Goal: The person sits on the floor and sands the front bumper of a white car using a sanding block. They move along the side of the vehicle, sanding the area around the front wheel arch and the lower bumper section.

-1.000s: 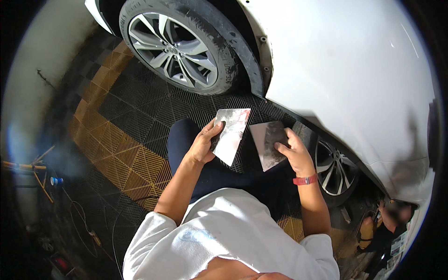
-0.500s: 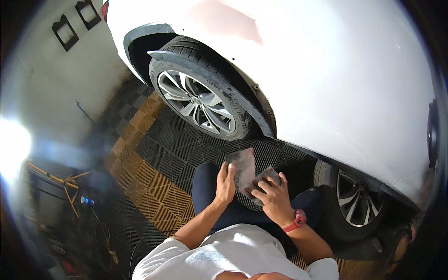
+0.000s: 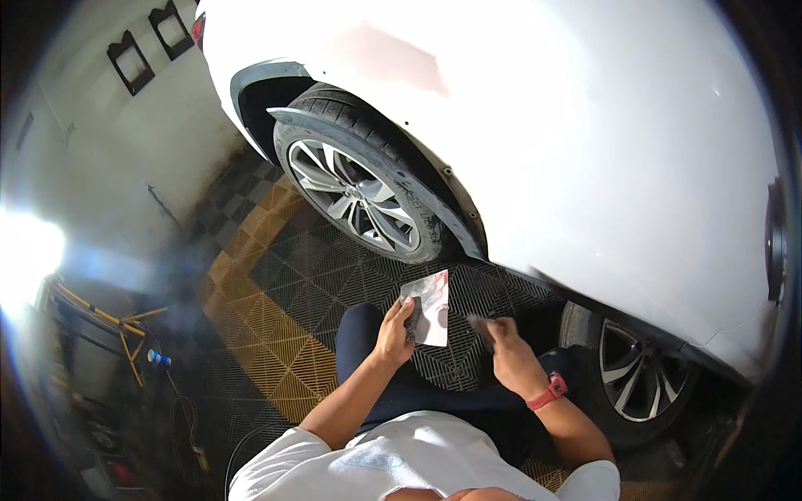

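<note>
My left hand [image 3: 393, 336] grips a flat rectangular plate [image 3: 433, 311] by its left edge, thumb on top. The plate is grey and white with reddish smears at its upper right corner. To its right, apart from it, my right hand [image 3: 516, 361] is closed on a thin dark flat piece [image 3: 479, 324], which is blurred by motion. Both hands are above my lap, in front of the white car [image 3: 568, 142]. A grey wheel-arch trim strip [image 3: 393, 165] stands off the body, passing across the tire of the wheel [image 3: 355, 196].
Another wheel [image 3: 639, 367] is close by at the right. Black and tan grid tiles [image 3: 267, 309] cover the floor. At the left are a bright lamp [image 3: 29, 259], a yellow stand [image 3: 104, 317], a blue-and-white can [image 3: 157, 358] and a cable [image 3: 180, 409].
My right hand has drawn the dark piece off the plate, moving right and slightly down. The plate has turned more upright in my left hand. The whole view has shifted slightly.
</note>
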A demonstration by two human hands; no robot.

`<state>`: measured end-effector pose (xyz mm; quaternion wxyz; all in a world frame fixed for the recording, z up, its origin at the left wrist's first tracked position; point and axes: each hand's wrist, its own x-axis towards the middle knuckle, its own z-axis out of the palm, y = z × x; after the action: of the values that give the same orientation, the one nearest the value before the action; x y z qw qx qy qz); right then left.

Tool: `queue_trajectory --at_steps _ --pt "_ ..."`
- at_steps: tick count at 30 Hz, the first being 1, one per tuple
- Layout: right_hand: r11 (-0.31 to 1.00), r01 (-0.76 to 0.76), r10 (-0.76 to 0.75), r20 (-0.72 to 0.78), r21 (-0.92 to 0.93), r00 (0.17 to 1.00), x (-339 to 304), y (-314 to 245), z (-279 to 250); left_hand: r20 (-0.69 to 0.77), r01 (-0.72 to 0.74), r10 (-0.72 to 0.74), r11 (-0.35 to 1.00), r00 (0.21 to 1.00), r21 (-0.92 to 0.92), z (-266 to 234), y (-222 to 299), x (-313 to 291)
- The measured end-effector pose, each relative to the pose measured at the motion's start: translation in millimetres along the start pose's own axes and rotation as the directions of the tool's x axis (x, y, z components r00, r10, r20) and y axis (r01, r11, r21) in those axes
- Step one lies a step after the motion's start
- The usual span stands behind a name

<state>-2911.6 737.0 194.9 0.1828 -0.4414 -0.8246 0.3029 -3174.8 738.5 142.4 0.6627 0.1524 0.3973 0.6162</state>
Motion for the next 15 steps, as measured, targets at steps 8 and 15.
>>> queue_trajectory --at_steps 8,15 --pt "0.772 0.372 0.096 -0.674 0.515 0.733 67.1 -79.2 -61.4 0.173 0.335 -0.334 0.942 0.927 0.024 -90.3 -44.0 43.0" --pt "0.865 0.446 -0.103 -0.789 0.229 0.606 155.7 -132.9 -82.0 0.159 0.363 -0.370 0.929 0.915 0.070 -125.7 -88.7 71.8"
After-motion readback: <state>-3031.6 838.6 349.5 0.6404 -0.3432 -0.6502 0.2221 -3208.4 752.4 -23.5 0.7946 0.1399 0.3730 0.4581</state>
